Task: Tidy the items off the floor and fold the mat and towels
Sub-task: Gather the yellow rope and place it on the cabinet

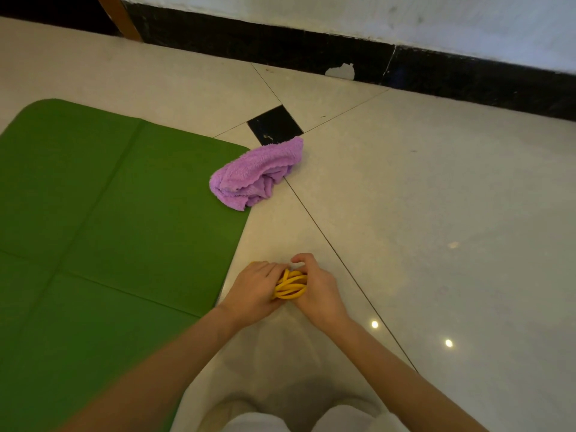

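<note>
A bundle of yellow cord, wound in several loops, is held between both hands just above the tiled floor. My left hand grips it from the left and my right hand from the right, fingers curled over the loops. A green mat lies flat and unfolded on the left, its right edge close to my left hand. A crumpled purple towel lies at the mat's far right corner, partly on the mat and partly on the floor.
Pale floor tiles stretch to the right, with a small black inset tile behind the towel. A black skirting and white wall run along the back. A wooden leg stands at the top left.
</note>
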